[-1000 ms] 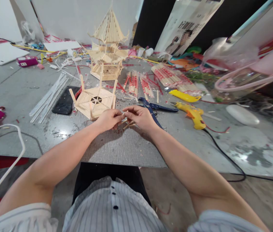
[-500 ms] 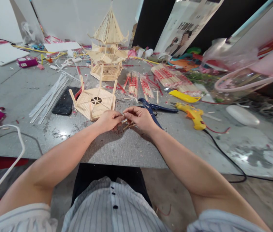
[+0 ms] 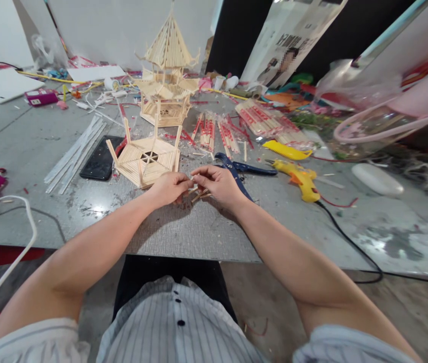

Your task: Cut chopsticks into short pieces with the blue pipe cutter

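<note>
Littered grey worktop (image 3: 183,232) faced a pale wall (image 3: 104,30) at eleven o'clock, while left hand (image 3: 169,189) and right hand (image 3: 217,184) pinched narrowly near short sticks (image 3: 200,195), contents unclear.

craft workshop: glue gun (image 3: 305,187), blue cutters (image 3: 255,168), stick pagoda (image 3: 167,89), littered table (image 3: 191,232)

Lighting: moderate, diffuse; glare on table (image 3: 195,234), nine o'clock; soft shadows under left hand (image 3: 169,190) and right hand (image 3: 219,184). Quality: edges stretched; blur at three o'clock; poster (image 3: 265,45) part-pixelated, one o'clock.
</note>
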Motion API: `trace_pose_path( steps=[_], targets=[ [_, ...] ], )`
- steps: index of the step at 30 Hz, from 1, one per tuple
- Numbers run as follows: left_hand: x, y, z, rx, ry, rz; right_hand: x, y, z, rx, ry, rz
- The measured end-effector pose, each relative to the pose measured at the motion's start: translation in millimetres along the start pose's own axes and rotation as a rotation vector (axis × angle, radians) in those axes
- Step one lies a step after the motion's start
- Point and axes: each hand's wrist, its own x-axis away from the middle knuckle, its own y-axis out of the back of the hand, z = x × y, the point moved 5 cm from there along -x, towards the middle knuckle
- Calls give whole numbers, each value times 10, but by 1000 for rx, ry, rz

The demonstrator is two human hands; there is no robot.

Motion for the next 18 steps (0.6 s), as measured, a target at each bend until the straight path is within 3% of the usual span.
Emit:
trace_pose_path(
  steps=[18],
  targets=[
    [-22,14,63,-21,-32,-28,-3,4,-44,46,15,18]
  ],
)
